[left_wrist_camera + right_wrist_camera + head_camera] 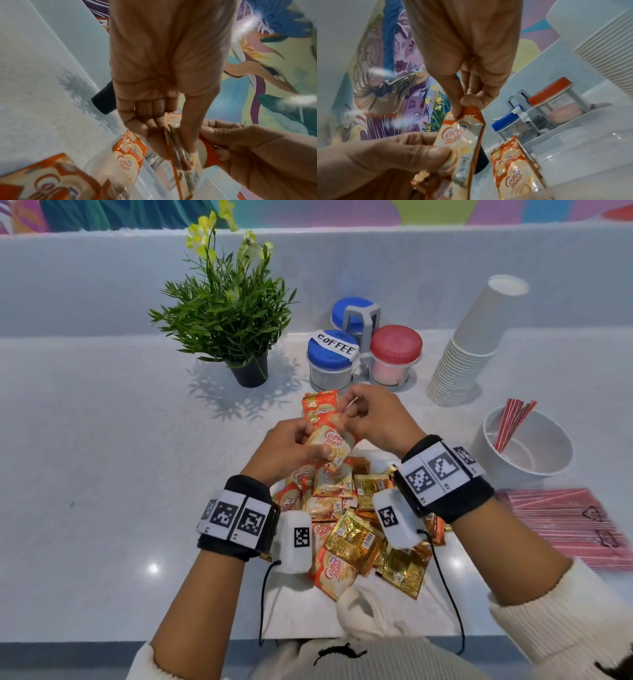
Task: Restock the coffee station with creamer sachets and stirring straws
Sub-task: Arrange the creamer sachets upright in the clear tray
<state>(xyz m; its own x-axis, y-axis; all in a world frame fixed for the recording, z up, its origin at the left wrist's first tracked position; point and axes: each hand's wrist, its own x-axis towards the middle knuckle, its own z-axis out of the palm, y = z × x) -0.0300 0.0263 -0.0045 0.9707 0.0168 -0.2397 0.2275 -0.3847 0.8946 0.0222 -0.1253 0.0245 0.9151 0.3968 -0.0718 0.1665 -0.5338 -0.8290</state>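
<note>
Right now both hands are on one creamer sachet (329,445), held up off the table above the heap of sachets (346,525). The left hand (291,450) grips its lower half, thumb pressed on the face, while the right hand (371,417) pinches its top edge between thumb and forefinger. The sachet's long axis runs from the left hand's grip up and away to the right hand's pinch, so the two hands sit at opposite ends, nearly touching. A second sachet (515,166) stands just below and beyond the right hand's fingertips. My read: the upper pinch steers the sachet, and the right hand is nearer that standing one.
</note>
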